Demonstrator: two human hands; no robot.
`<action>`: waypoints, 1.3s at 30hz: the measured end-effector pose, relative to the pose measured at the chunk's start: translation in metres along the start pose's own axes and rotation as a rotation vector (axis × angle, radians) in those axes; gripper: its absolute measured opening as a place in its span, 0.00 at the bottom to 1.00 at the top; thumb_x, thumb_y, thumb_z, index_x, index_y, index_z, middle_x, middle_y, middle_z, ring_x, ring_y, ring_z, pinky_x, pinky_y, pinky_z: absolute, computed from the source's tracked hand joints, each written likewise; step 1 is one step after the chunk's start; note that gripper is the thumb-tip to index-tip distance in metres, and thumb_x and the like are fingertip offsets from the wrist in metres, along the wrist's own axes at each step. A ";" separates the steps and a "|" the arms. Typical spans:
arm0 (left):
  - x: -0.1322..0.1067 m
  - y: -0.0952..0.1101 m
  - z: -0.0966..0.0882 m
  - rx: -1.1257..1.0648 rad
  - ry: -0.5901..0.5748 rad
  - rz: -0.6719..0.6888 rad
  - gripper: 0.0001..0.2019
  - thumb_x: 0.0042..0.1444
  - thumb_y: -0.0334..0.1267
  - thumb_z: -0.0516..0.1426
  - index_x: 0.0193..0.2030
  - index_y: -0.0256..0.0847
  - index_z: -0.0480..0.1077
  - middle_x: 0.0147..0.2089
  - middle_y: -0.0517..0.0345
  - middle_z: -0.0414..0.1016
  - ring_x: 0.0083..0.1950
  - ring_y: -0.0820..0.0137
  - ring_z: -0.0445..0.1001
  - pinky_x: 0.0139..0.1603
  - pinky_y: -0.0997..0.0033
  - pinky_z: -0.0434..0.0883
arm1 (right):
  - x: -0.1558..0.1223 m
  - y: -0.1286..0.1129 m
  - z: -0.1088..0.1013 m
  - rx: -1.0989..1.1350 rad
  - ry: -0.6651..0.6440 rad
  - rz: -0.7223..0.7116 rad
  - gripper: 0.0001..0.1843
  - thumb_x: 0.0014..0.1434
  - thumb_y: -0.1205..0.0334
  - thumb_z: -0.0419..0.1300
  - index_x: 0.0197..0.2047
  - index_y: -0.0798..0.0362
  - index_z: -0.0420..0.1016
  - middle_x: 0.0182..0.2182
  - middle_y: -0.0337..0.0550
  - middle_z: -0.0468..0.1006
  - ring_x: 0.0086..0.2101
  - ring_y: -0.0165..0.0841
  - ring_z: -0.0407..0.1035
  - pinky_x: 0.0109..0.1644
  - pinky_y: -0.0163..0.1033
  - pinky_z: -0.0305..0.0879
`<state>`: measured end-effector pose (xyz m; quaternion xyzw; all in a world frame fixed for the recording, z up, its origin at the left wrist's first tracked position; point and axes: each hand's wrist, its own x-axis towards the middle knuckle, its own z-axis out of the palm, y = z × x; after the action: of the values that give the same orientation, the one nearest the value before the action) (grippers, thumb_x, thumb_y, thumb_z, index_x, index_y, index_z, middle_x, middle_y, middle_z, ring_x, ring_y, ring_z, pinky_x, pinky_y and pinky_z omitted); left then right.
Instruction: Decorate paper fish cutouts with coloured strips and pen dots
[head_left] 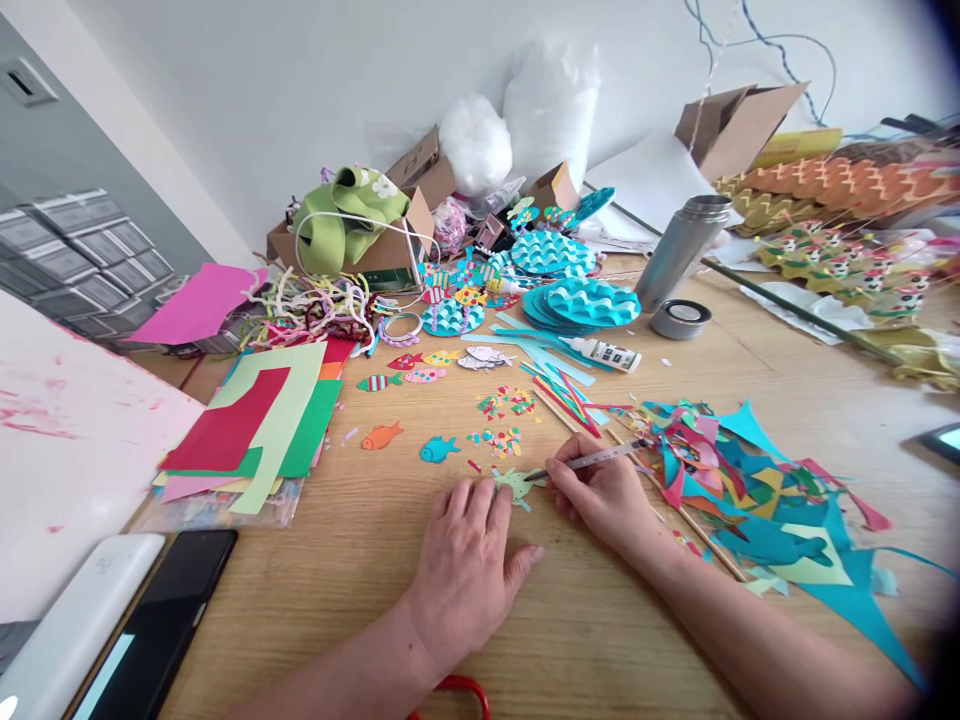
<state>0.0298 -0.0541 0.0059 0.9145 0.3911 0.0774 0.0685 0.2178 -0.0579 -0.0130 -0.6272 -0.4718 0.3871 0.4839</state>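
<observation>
Fingers [560, 477] of the right hand [600, 495] pinch a slim pen [600, 457], its tip at a pale green paper cutout [517, 485] on the table [322, 610]. The left hand [465, 570] lies palm down, fingers straight and close together, thumb apart, fingertips at the cutout's left side. Just beyond are a blue paper fish [439, 449], an orange paper fish [382, 436] and small confetti [504, 441]. Paper scraps [829, 515] spread to the right; farther off, a glue bottle [611, 356] lies near a metal flask [682, 255].
</observation>
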 end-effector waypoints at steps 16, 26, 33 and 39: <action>-0.001 -0.001 -0.001 0.007 0.006 0.024 0.20 0.63 0.51 0.49 0.56 0.44 0.65 0.55 0.51 0.65 0.54 0.59 0.61 0.54 0.52 0.65 | 0.000 -0.004 0.000 -0.028 -0.019 -0.006 0.08 0.53 0.60 0.58 0.26 0.51 0.63 0.14 0.32 0.67 0.15 0.26 0.61 0.18 0.30 0.56; -0.001 -0.001 -0.001 0.020 0.018 0.027 0.21 0.62 0.52 0.49 0.57 0.44 0.66 0.55 0.50 0.65 0.54 0.59 0.61 0.54 0.52 0.65 | 0.000 -0.003 0.000 -0.027 -0.023 0.001 0.08 0.53 0.61 0.59 0.26 0.50 0.63 0.14 0.32 0.68 0.15 0.27 0.62 0.19 0.31 0.56; -0.001 -0.001 -0.002 0.019 -0.003 0.016 0.21 0.62 0.52 0.49 0.57 0.45 0.66 0.55 0.51 0.65 0.54 0.59 0.62 0.54 0.52 0.65 | -0.001 -0.003 0.000 -0.026 -0.026 0.010 0.08 0.54 0.60 0.58 0.26 0.50 0.63 0.13 0.32 0.67 0.15 0.26 0.60 0.18 0.30 0.55; -0.001 -0.001 0.000 0.013 0.003 0.024 0.21 0.63 0.51 0.49 0.57 0.44 0.65 0.55 0.50 0.65 0.54 0.58 0.61 0.54 0.52 0.65 | -0.001 -0.004 0.000 -0.028 -0.022 0.010 0.08 0.53 0.60 0.58 0.26 0.50 0.63 0.14 0.32 0.68 0.15 0.27 0.61 0.18 0.30 0.55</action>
<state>0.0282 -0.0538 0.0060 0.9195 0.3805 0.0772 0.0611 0.2165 -0.0581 -0.0093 -0.6320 -0.4794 0.3897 0.4679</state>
